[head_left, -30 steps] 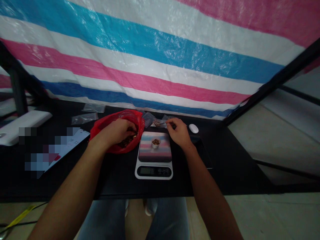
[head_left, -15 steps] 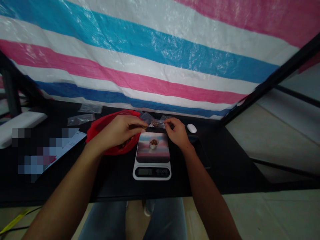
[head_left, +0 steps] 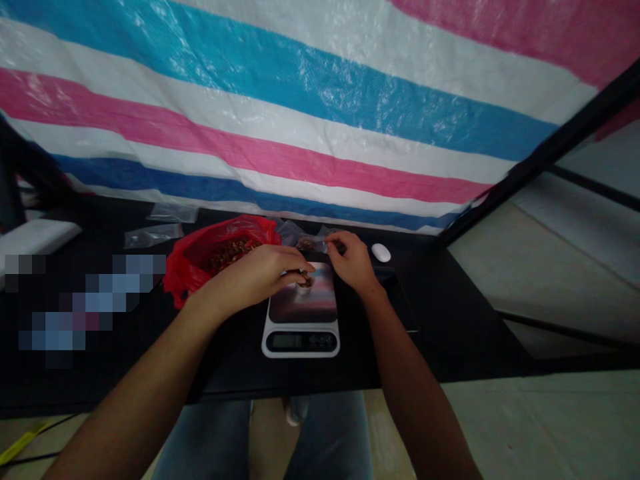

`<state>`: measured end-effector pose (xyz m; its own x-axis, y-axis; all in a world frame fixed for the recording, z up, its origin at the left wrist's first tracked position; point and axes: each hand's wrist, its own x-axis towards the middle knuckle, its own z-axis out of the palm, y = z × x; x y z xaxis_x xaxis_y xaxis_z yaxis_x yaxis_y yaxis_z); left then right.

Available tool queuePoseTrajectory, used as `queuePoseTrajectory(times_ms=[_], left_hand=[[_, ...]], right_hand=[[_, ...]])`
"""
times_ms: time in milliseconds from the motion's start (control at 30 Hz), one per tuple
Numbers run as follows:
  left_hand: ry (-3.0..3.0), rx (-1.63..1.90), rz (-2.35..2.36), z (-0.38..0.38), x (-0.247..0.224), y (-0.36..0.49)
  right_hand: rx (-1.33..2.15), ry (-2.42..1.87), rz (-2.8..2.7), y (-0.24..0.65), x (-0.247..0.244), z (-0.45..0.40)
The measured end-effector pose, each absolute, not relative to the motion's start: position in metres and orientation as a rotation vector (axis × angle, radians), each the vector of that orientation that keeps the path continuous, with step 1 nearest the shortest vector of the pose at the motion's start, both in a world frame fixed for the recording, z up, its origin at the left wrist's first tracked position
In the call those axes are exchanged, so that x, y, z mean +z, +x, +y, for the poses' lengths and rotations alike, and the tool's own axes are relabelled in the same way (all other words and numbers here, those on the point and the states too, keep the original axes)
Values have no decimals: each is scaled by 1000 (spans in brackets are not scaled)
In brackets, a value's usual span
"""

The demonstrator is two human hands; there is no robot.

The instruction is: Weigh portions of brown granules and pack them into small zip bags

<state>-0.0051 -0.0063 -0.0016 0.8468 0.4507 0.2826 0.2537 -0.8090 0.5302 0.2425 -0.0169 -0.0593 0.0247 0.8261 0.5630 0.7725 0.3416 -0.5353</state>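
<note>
So: black counter (head_left: 430, 333), digital kitchen scale (head_left: 301, 341) near its front edge, red plastic bag (head_left: 177, 283) of brown pieces (head_left: 230, 253) just left, within easy reach. Left hand (head_left: 255, 277) grip pinches pieces over small cup (head_left: 306, 285) on the scale; right hand (head_left: 353, 263) grip pinches clear bag (head_left: 306, 243) beyond the scale.

The left hand (head_left: 250, 277) and right hand (head_left: 353, 263) run back into bare forearms (head_left: 135, 373). The person wears faded blue jeans (head_left: 330, 440), and a pale sneaker (head_left: 296, 411) shows between the legs.

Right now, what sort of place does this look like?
Probably a makeshift packing bench: a digital scale, small clear bags and a red bag of brown pieces, by a striped tarp.
</note>
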Motion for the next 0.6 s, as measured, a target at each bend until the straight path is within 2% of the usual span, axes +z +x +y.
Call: queuePoseTrajectory(times_ms=[400, 600], left_hand=[[2537, 540, 556, -11, 4, -9], [2570, 606, 915, 7, 9, -37]], right_hand=[[107, -1446, -1734, 242, -58, -18], [116, -1451, -1734, 242, -57, -18]])
